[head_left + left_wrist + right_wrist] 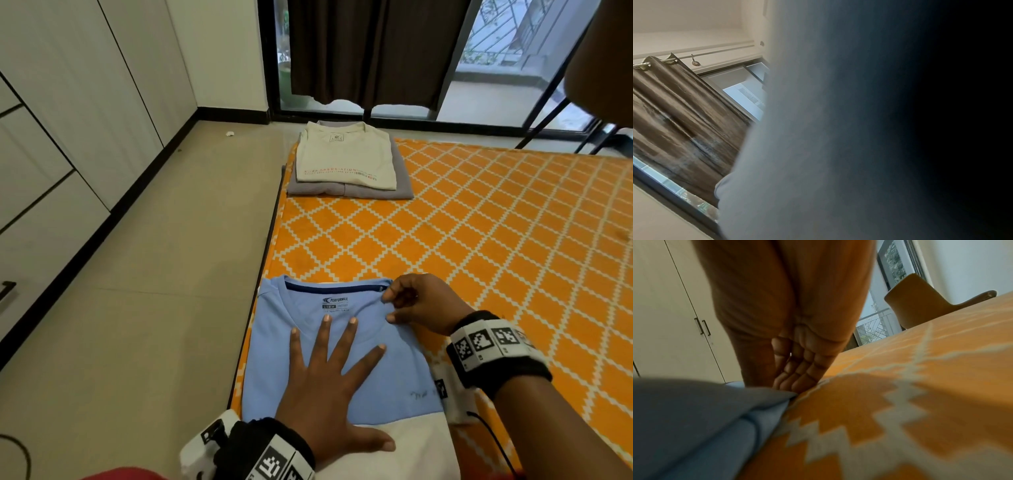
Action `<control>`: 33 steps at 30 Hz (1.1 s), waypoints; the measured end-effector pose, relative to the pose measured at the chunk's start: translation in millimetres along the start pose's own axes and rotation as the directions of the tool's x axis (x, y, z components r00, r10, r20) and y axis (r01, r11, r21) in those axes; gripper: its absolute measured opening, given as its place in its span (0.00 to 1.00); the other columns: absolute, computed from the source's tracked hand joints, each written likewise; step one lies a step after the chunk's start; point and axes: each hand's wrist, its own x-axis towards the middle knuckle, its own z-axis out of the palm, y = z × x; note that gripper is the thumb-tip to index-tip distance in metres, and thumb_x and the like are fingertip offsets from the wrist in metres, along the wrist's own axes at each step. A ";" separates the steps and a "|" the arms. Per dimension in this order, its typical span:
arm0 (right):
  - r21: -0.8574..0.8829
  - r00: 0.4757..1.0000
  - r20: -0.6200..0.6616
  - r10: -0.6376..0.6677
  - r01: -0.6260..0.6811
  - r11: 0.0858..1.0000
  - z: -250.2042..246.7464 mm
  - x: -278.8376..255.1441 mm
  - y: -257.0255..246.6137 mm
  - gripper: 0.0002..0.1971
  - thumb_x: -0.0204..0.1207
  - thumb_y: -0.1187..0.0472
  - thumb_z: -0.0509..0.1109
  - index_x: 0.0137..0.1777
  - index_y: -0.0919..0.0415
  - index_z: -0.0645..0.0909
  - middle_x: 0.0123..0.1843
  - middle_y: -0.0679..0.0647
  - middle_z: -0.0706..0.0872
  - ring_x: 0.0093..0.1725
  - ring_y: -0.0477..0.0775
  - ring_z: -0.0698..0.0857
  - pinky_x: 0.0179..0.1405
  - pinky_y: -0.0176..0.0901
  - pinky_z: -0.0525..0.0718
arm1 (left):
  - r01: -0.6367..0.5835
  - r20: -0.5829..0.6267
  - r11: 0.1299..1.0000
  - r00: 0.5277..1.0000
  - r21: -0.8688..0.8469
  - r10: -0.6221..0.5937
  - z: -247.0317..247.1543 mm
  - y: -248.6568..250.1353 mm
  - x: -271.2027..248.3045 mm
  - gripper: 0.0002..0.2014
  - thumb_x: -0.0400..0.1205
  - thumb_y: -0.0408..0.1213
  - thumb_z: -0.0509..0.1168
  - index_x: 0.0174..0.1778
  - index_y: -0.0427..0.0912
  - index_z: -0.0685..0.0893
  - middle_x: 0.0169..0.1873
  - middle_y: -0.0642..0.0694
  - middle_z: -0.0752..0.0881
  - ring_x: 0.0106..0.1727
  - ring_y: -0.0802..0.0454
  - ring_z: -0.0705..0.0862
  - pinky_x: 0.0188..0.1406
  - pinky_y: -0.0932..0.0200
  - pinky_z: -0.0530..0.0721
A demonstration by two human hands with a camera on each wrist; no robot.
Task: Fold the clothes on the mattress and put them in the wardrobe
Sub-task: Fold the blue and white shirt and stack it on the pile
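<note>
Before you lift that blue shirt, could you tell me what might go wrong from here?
The blue T-shirt lies at the mattress edge and could slide toward the floor. The right hand pinches only the collar corner, so lifting from there may undo the fold once the flat left hand releases. The cream T-shirt pile also sits at the edge.

Blurred blue shirt [818, 129] fills the left wrist view, hiding the left hand; its right side goes black.
</note>
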 end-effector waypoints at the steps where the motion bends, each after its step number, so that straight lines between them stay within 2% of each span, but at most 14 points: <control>1: 0.000 1.000 -0.002 0.004 -0.004 1.000 3.4 2.0 1.7 0.12 0.67 0.66 0.83 0.45 0.54 0.86 0.43 0.53 0.88 0.42 0.48 0.86 0.40 0.38 0.85 | 0.000 0.015 1.000 1.000 -0.009 0.000 -0.5 -0.2 0.0 0.53 0.65 0.87 0.40 0.85 0.62 0.54 0.85 0.44 0.59 0.83 0.34 0.53 0.65 0.22 0.51; 5: -0.002 1.000 0.007 -0.020 0.020 1.000 9.2 4.8 5.5 0.16 0.68 0.67 0.82 0.51 0.51 0.82 0.51 0.51 0.84 0.50 0.52 0.83 0.49 0.44 0.85 | -0.002 0.061 1.000 0.998 -0.027 0.003 -1.7 -0.5 0.6 0.54 0.65 0.87 0.40 0.85 0.62 0.54 0.85 0.43 0.59 0.83 0.34 0.53 0.64 0.21 0.51; 9: -0.095 0.998 0.026 -0.052 0.054 0.994 10.9 3.3 4.6 0.23 0.72 0.63 0.80 0.60 0.48 0.73 0.61 0.52 0.74 0.57 0.54 0.77 0.50 0.38 0.78 | 0.003 0.104 0.999 0.995 -0.045 0.002 -2.3 -0.5 -0.7 0.54 0.64 0.87 0.41 0.85 0.62 0.55 0.85 0.44 0.59 0.83 0.34 0.53 0.65 0.21 0.51; 11: -0.140 0.997 0.040 -0.068 0.073 0.987 10.6 2.7 3.4 0.24 0.73 0.61 0.79 0.62 0.46 0.69 0.63 0.53 0.71 0.58 0.54 0.74 0.51 0.38 0.75 | -0.032 0.065 0.995 0.997 -0.095 0.038 -6.4 -1.7 -1.1 0.52 0.64 0.87 0.43 0.84 0.67 0.48 0.86 0.48 0.51 0.85 0.39 0.42 0.69 0.22 0.43; 12: -0.140 0.997 0.037 -0.071 0.076 0.987 9.8 2.3 2.6 0.25 0.73 0.61 0.79 0.62 0.45 0.69 0.64 0.53 0.70 0.59 0.54 0.74 0.52 0.38 0.75 | -0.057 -0.025 0.990 0.998 -0.130 0.054 -7.6 -3.0 -0.3 0.50 0.63 0.87 0.42 0.82 0.73 0.42 0.86 0.53 0.42 0.84 0.45 0.33 0.72 0.24 0.36; 14: -0.124 0.998 0.015 -0.067 0.068 0.990 7.5 1.0 1.1 0.26 0.71 0.61 0.80 0.62 0.45 0.70 0.63 0.51 0.70 0.56 0.53 0.75 0.50 0.39 0.75 | 0.024 -0.072 0.952 0.996 -0.304 -0.048 -18.9 -12.3 1.8 0.42 0.64 0.86 0.38 0.75 0.81 0.37 0.82 0.63 0.32 0.81 0.57 0.24 0.78 0.34 0.30; 16: -0.112 0.999 -0.021 -0.050 0.047 0.993 4.8 0.6 -0.3 0.28 0.68 0.60 0.83 0.61 0.45 0.72 0.62 0.49 0.70 0.52 0.52 0.75 0.47 0.42 0.77 | 0.084 -0.226 0.903 0.954 -0.422 -0.195 -27.5 -26.5 5.5 0.38 0.68 0.81 0.44 0.76 0.77 0.50 0.84 0.62 0.42 0.84 0.58 0.35 0.83 0.41 0.41; 18: -0.079 0.998 -0.051 -0.033 0.029 0.996 3.4 0.4 -1.2 0.27 0.65 0.61 0.85 0.57 0.47 0.73 0.61 0.50 0.71 0.47 0.53 0.76 0.42 0.43 0.78 | 0.112 -0.349 0.786 0.852 -0.608 -0.392 -30.1 -46.1 7.2 0.40 0.68 0.73 0.55 0.77 0.62 0.66 0.81 0.57 0.61 0.81 0.67 0.55 0.80 0.50 0.58; 19: -0.064 0.998 -0.062 -0.026 0.022 0.998 3.2 0.5 -1.5 0.27 0.64 0.62 0.85 0.56 0.49 0.73 0.60 0.51 0.72 0.46 0.53 0.76 0.40 0.41 0.77 | 0.120 -0.348 0.721 0.814 -0.682 -0.465 -30.0 -55.8 7.3 0.40 0.68 0.70 0.59 0.76 0.56 0.71 0.77 0.57 0.67 0.75 0.71 0.61 0.77 0.53 0.64; 21: -0.054 0.998 -0.065 -0.009 0.006 0.999 2.7 1.4 -1.1 0.25 0.64 0.62 0.85 0.55 0.52 0.73 0.58 0.51 0.72 0.47 0.52 0.76 0.36 0.37 0.74 | 0.155 -0.337 0.712 0.799 -0.685 -0.498 -24.3 -70.6 6.2 0.42 0.68 0.68 0.63 0.76 0.49 0.72 0.74 0.55 0.71 0.74 0.64 0.66 0.76 0.54 0.68; 24: -0.068 0.999 -0.043 0.015 -0.018 0.998 2.2 2.0 -1.5 0.24 0.65 0.61 0.84 0.56 0.52 0.75 0.59 0.51 0.72 0.48 0.52 0.75 0.36 0.34 0.73 | 0.198 -0.232 0.764 0.880 -0.614 -0.414 -14.9 -79.8 5.0 0.56 0.65 0.81 0.52 0.84 0.47 0.61 0.82 0.57 0.59 0.83 0.59 0.53 0.81 0.60 0.54; 28: -0.066 0.999 -0.028 0.023 -0.025 0.998 1.7 -0.4 -3.5 0.28 0.67 0.60 0.83 0.65 0.51 0.74 0.65 0.50 0.72 0.61 0.56 0.76 0.48 0.39 0.75 | 0.273 -0.084 0.745 0.912 -0.609 -0.402 -12.9 -83.6 9.8 0.54 0.66 0.82 0.50 0.85 0.59 0.41 0.82 0.68 0.37 0.82 0.68 0.34 0.85 0.47 0.44; 30: -0.093 1.000 -0.011 0.019 -0.020 0.995 2.0 -1.9 -5.5 0.37 0.69 0.59 0.82 0.75 0.53 0.69 0.72 0.51 0.69 0.69 0.57 0.74 0.56 0.43 0.77 | 0.302 -0.064 0.729 0.902 -0.614 -0.428 -13.2 -85.1 9.8 0.55 0.63 0.83 0.51 0.82 0.65 0.37 0.82 0.67 0.34 0.83 0.67 0.35 0.85 0.46 0.45; 33: -0.127 1.000 0.021 0.021 -0.019 0.992 -0.4 -2.2 -5.1 0.44 0.70 0.58 0.81 0.82 0.55 0.62 0.78 0.51 0.65 0.72 0.57 0.72 0.65 0.47 0.77 | 0.285 -0.089 0.603 0.854 -0.745 -0.513 -14.1 -85.6 5.4 0.55 0.65 0.75 0.65 0.82 0.68 0.41 0.85 0.61 0.41 0.85 0.62 0.43 0.84 0.43 0.52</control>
